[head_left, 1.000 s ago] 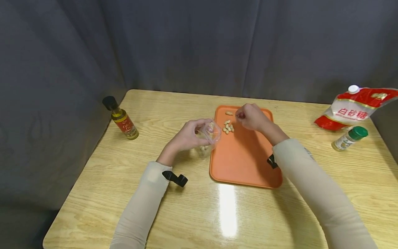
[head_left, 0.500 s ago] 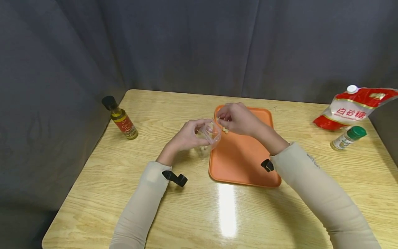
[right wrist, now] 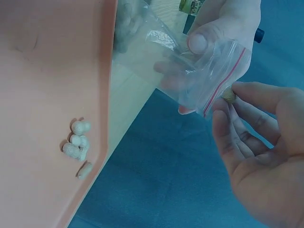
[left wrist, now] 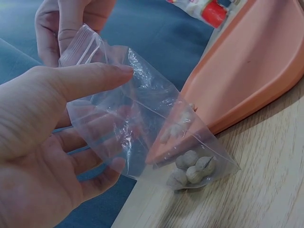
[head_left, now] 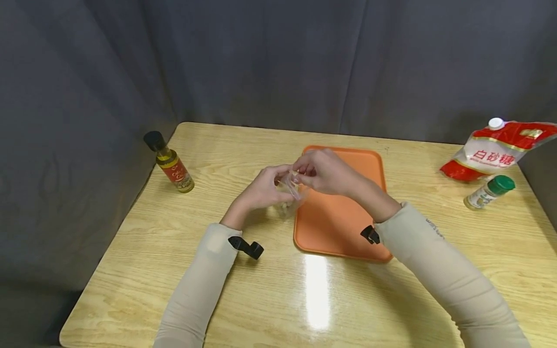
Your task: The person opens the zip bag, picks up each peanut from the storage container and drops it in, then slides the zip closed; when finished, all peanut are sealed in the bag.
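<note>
Gripping bag (left wrist: 142, 111) in left hand (head_left: 264, 187), pinching peanut (right wrist: 229, 95) in right hand (head_left: 327, 174). May drop outside if snagged on red strip (right wrist: 225, 80).

Clear flat zip-top bag (left wrist: 152, 109): thin, see-through plastic film, creased, with shiny white glints.
Small beige knobbly peanuts (right wrist: 80, 141): dry, matt shells, rough-looking.
Orange round-cornered tray (head_left: 339, 227): smooth, looks like plastic, with a soft satin sheen.
Pale yellow wood-grained counter (head_left: 261, 299): smooth and glossy, throwing back a bright white streak.
Slim black-capped oil bottle (head_left: 176, 173): see-through, glass or plastic, cannot tell which; red printed label.
Red-and-white sugar pouch (head_left: 491, 154): glossy, crinkled plastic film.
Small clear green-lidded jar (head_left: 482, 196): smooth, see-through sides, plastic-looking lid.
Dark blue-grey curtain (head_left: 261, 63): matt cloth, softly creased.
Pale beige long sleeves (head_left: 196, 290): matt, wrinkled cloth.
</note>
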A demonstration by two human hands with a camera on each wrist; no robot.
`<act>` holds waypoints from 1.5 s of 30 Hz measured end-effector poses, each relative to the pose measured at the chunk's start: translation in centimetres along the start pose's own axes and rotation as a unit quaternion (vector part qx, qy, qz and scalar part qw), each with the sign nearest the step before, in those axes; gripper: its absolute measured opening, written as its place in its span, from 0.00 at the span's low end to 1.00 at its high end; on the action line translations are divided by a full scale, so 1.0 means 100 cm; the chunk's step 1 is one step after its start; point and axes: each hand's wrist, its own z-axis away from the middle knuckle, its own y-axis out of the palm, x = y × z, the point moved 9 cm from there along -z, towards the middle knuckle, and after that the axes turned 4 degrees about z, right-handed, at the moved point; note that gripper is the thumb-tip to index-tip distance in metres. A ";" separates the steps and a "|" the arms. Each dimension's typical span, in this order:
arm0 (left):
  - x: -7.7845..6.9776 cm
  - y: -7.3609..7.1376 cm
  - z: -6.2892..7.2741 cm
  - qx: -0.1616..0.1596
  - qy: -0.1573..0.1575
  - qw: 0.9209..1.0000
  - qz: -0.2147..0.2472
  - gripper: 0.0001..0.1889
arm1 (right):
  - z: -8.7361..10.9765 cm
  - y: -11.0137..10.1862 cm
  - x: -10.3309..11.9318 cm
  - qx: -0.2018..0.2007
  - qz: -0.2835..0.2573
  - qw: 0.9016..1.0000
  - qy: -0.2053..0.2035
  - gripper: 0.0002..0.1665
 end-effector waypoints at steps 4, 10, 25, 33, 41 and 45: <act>0.000 0.000 0.000 -0.003 -0.002 1.000 0.002 0.27 | 0.000 0.000 0.001 0.003 -0.002 1.000 0.001 0.08; 0.000 0.000 -0.002 0.000 -0.001 1.000 0.003 0.29 | 0.001 0.001 0.004 0.002 -0.002 1.000 -0.010 0.06; -0.001 -0.001 -0.001 0.001 -0.007 1.000 0.017 0.36 | -0.001 -0.014 -0.013 -0.018 -0.018 0.999 0.045 0.06; 0.002 0.000 -0.001 -0.011 -0.021 1.000 0.001 0.38 | 0.006 -0.004 -0.075 -0.008 0.051 0.986 0.158 0.12; 0.004 -0.001 0.000 -0.006 -0.020 1.000 0.008 0.38 | 0.019 0.039 -0.132 0.063 0.061 0.973 0.214 0.10; 0.005 -0.001 -0.001 -0.005 -0.019 1.000 0.008 0.37 | 0.021 0.046 -0.140 0.049 0.066 0.972 0.221 0.10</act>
